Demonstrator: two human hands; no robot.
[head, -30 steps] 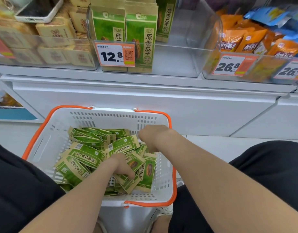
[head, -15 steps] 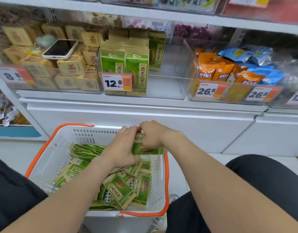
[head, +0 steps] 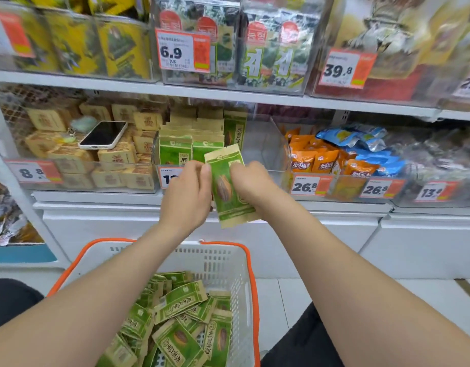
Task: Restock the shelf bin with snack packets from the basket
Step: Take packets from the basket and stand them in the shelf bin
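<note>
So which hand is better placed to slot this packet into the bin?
Right, probably. Both hands hold the packet, but the right hand sits nearer the bare right side of the bin; the left hand faces filled rows.

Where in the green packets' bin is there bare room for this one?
The bin is bare on its right, between the standing green packets and the clear wall beside the orange packets. Its left side is packed; the beige boxes carry a phone.

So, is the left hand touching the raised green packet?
Touching. The head view shows the left hand pinching the green packet by its left edge; the right hand grips the right edge.
</note>
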